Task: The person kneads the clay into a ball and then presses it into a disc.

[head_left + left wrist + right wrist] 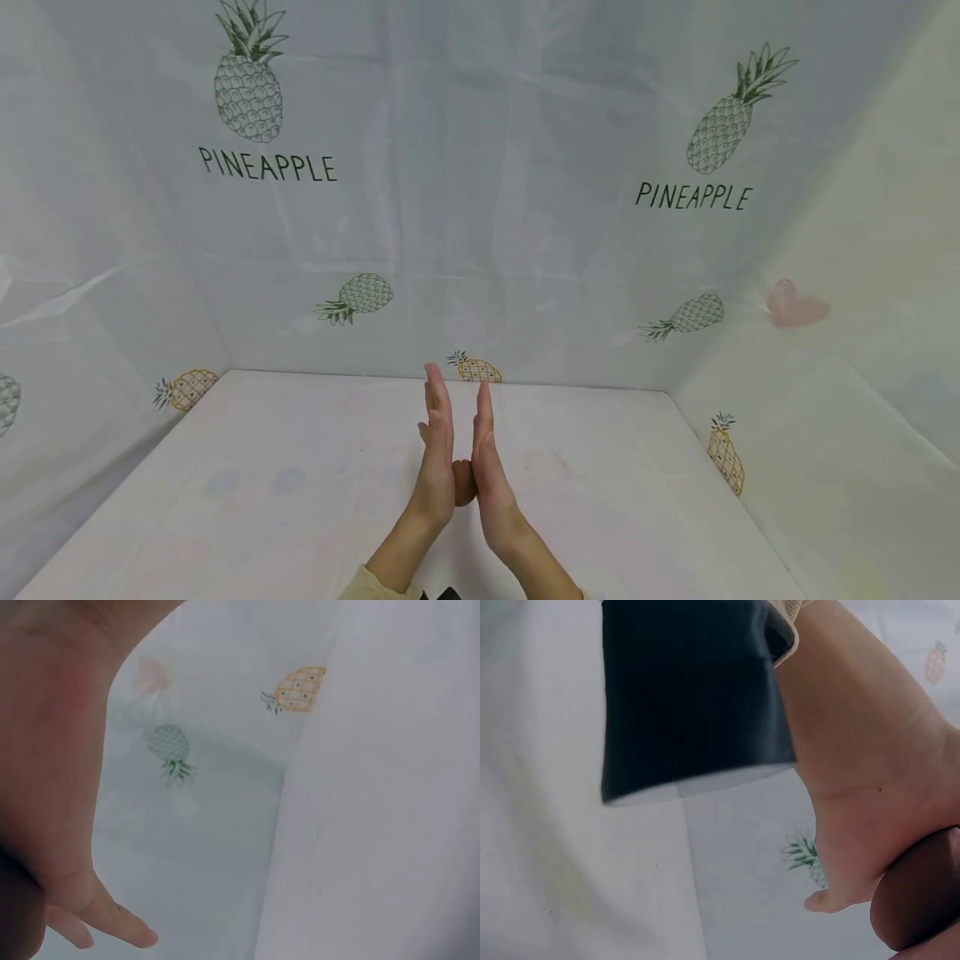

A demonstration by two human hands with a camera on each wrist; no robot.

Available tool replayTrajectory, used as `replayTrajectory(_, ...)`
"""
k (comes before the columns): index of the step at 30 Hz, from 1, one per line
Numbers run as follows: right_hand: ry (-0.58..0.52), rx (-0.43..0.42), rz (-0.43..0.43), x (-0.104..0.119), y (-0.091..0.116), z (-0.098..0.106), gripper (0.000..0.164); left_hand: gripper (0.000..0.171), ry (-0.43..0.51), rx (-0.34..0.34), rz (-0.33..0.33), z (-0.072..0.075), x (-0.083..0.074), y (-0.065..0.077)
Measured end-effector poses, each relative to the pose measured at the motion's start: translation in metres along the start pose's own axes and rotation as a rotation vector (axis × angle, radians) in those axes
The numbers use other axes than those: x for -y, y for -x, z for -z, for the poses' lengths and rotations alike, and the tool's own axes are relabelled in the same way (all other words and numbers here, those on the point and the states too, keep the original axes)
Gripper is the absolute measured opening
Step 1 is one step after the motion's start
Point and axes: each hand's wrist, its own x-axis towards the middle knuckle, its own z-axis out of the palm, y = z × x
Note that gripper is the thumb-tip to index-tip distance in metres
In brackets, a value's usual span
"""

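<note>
A smooth, rounded brown lump that looks like modelling clay (pixel 464 490) sits between the two palms, above the white table. My left hand (pixel 437 471) presses it from the left with its fingers straight and pointing away. From the other side my right hand (pixel 492 483) presses flat against it, fingers likewise extended. Both hands stand upright, palms facing, with a narrow gap between the fingers. In the right wrist view the brown lump (pixel 919 892) shows at the lower right against a palm; the palms hide part of it.
The white table (pixel 300 517) has faint coloured smudges. Behind and beside it hangs a pale sheet (pixel 480 208) printed with pineapples and lettering. A black boxy device (pixel 694 697) fills the upper part of the right wrist view beside a beige sleeve (pixel 789 626).
</note>
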Motion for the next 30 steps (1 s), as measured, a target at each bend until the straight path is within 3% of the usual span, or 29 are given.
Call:
replayTrajectory(11,0.046,-0.060,-0.002,0.004,0.003,0.006,0.057,0.060,-0.014,0.055,0.005,-0.006,0.011,0.000)
replayTrajectory(21,0.035,-0.085,0.009,0.007,0.001,0.017,0.056,0.058,-0.007,0.109,0.046,-0.020,0.012,0.011)
replayTrajectory(24,0.021,-0.090,-0.007,0.007,0.001,0.020,0.056,0.057,0.002,0.124,0.030,-0.024,0.013,0.014)
replayTrajectory(30,-0.023,-0.083,-0.042,0.006,-0.001,0.023,0.055,0.056,-0.024,0.090,-0.019,-0.029,0.010,0.018)
